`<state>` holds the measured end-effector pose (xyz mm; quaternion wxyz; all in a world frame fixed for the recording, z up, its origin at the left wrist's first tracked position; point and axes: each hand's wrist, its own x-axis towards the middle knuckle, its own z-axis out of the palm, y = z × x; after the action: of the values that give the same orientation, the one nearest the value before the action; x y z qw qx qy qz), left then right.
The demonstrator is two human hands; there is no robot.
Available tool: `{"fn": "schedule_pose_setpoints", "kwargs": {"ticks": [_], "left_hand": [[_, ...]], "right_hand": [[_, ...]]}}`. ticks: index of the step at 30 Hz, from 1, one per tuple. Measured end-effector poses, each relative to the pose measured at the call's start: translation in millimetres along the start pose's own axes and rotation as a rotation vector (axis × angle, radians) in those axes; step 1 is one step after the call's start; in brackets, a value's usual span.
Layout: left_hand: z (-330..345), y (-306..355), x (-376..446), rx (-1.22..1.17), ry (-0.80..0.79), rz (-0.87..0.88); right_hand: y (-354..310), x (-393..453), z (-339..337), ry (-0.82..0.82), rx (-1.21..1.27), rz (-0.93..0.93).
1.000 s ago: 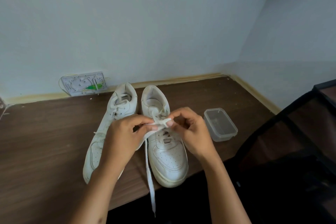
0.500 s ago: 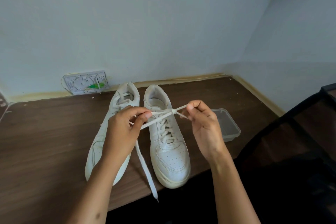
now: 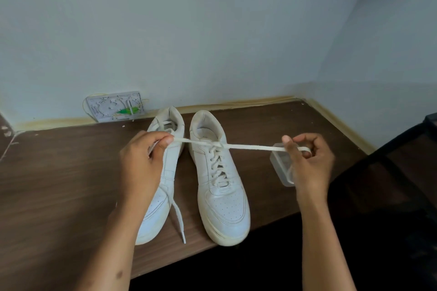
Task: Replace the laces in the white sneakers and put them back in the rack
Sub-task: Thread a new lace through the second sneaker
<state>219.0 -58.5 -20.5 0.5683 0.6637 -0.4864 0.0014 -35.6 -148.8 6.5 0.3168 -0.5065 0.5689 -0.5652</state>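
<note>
Tying off the lace (image 3: 250, 147) on the right-hand sneaker (image 3: 220, 186): first crossing drawn flat over the top eyelets, both ends pulled out sideways. Left hand (image 3: 142, 160) pinching one end between thumb and curled fingers, slack trailing down past the toe toward the counter (image 3: 59, 184) edge. Right hand (image 3: 309, 163) curled round the other end, wrapped about a finger, well apart from the left, lace taut between. Laced rows already crossing up the tongue, so lacing of this shoe probably complete.

Next move likely: keeping tension, forming a loop with one end, wrapping the other round it and pulling through for a bow. Slack released too soon would loosen the crossing.

Count: two white sneakers, side by side, toes toward the near edge; left-hand sneaker (image 3: 165, 172) partly hidden behind the left hand, laces showing near its collar. One clear plastic tub (image 3: 279, 165) beside the right hand. One wall socket plate (image 3: 115, 108) behind. Dark rack frame (image 3: 390, 153) at far right, shoes not yet returned.
</note>
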Motion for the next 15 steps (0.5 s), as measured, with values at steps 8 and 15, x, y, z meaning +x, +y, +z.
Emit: {"fn": "schedule_pose_setpoints", "kwargs": {"ticks": [8,15], "left_hand": [[14,-1,-4,0.258,-0.108,0.17],[37,10,-13,0.279,-0.173,0.268]], "right_hand": [[12,-9,21,-0.406,-0.366,-0.242],[18,-30,52,-0.572,-0.32,-0.456]]}}
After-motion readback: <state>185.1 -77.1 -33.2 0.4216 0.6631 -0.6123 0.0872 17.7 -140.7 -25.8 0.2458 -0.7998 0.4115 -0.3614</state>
